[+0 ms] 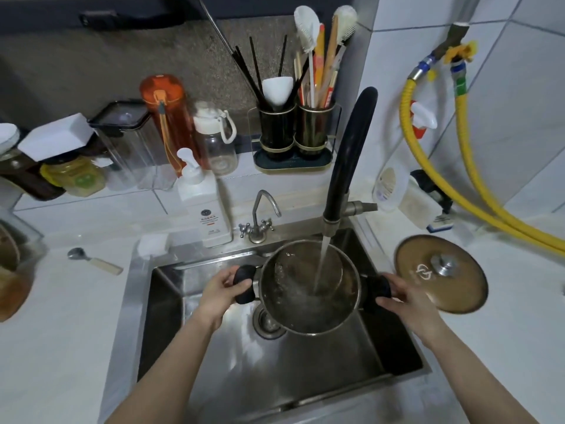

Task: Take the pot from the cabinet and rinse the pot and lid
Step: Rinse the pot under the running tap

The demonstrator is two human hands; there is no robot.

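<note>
Both hands' grip on pot handles

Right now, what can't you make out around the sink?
Head view only:
- Drain: half hidden behind the pot.
- Soap bottle label: print too small.
- Jar at left: cut off by the frame edge.
- Pot's water depth: blurred by splashing.

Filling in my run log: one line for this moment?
step: rinsing pot | left hand, right hand: on handles | faucet: running | lid: on counter, right of sink
</note>
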